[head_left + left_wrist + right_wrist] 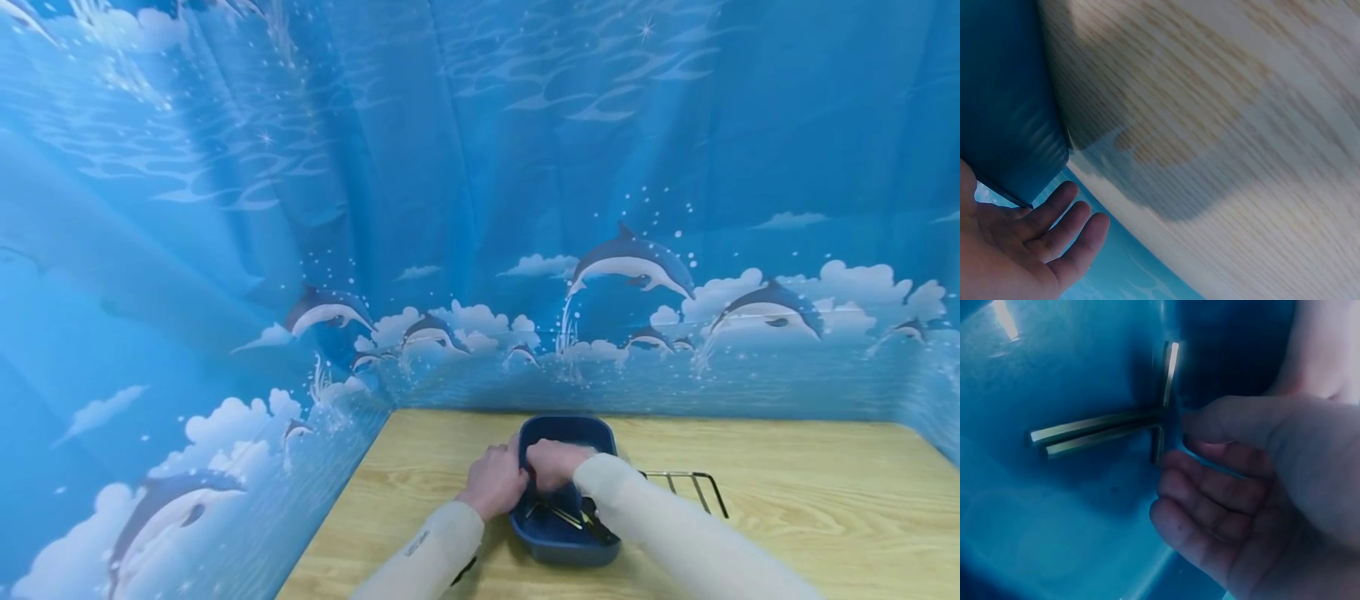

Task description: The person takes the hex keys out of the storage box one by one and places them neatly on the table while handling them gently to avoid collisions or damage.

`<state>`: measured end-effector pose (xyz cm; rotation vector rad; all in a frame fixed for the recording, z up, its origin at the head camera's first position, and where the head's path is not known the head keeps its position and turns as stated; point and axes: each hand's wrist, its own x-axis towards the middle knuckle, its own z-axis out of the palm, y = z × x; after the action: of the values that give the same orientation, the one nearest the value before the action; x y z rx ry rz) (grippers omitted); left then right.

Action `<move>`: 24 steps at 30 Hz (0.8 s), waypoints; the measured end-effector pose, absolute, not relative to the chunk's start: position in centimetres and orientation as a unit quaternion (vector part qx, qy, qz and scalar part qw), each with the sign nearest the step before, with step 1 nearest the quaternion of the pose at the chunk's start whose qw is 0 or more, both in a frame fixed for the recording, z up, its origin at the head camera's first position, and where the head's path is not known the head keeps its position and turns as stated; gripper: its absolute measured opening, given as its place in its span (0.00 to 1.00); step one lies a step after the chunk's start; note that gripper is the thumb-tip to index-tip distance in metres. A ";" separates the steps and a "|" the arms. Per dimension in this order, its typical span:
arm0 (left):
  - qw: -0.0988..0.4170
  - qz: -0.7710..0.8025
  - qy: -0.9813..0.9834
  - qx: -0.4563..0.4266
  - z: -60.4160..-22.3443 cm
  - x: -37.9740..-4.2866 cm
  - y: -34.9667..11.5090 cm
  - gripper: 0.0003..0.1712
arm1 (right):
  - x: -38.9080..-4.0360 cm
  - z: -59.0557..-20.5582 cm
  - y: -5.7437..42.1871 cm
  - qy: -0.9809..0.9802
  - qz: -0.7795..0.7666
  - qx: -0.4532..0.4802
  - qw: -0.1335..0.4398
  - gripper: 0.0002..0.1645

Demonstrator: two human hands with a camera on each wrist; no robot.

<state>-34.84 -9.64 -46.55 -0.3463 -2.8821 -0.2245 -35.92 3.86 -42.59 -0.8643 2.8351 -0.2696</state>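
A dark blue box (570, 554) with rounded corners stands on the wooden table. My left hand (495, 477) grips its left rim; in the left wrist view the other fingers are loosely bent beside the box wall. Inside the box is my right hand (553, 463), with bent fingers and the thumb close to the index finger. Gold-coloured hex keys (1097, 425) lie on the box floor, their bends right by the right thumb tip. Whether the thumb and index finger pinch anything cannot be made out. A black tool part (597, 527) lies in the box's near right corner.
A dark metal wire rack (701, 492) lies right of the box, partly behind the right sleeve. The pale wooden table (840, 500) ends at a blue curtain (480, 167) printed with dolphins, behind and on the left.
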 end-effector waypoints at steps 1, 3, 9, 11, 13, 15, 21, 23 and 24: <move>0.113 -0.080 -0.983 -0.118 -46.5 -34.9 -9.6 0.29 | -35.9 -42.6 3.8 0.949 -0.086 -0.292 0.081 0.10; 0.109 -0.083 -0.984 -0.115 -46.5 -34.9 -9.6 0.29 | -35.8 -42.7 3.8 0.949 -0.076 -0.297 0.080 0.10; 0.110 -0.084 -0.984 -0.114 -46.5 -35.0 -9.4 0.28 | -36.0 -42.9 3.4 0.952 -0.071 -0.276 0.114 0.10; 0.110 -0.084 -0.984 -0.114 -46.6 -35.0 -9.4 0.28 | -36.0 -43.0 3.4 0.953 -0.075 -0.265 0.126 0.10; 0.107 -0.083 -0.984 -0.113 -46.6 -35.0 -9.4 0.29 | -36.1 -43.2 3.3 0.953 -0.077 -0.260 0.134 0.10; 0.103 -0.082 -0.985 -0.111 -46.6 -35.0 -9.4 0.30 | -36.1 -43.3 3.3 0.953 -0.081 -0.257 0.140 0.10; 0.108 -0.071 -0.985 -0.117 -46.7 -35.1 -9.6 0.32 | -36.2 -43.5 3.5 0.952 -0.056 -0.267 0.138 0.10; 0.106 -0.068 -0.985 -0.119 -46.7 -35.1 -9.6 0.33 | -36.2 -43.5 3.5 0.953 -0.043 -0.268 0.136 0.10; 0.104 -0.068 -0.985 -0.118 -46.7 -35.1 -9.6 0.33 | -36.2 -43.5 3.6 0.953 -0.039 -0.267 0.136 0.11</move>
<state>-35.13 -9.63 -46.73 -0.3484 -2.9049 -0.2003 -36.20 3.56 -43.47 -0.7729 2.7609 -0.1123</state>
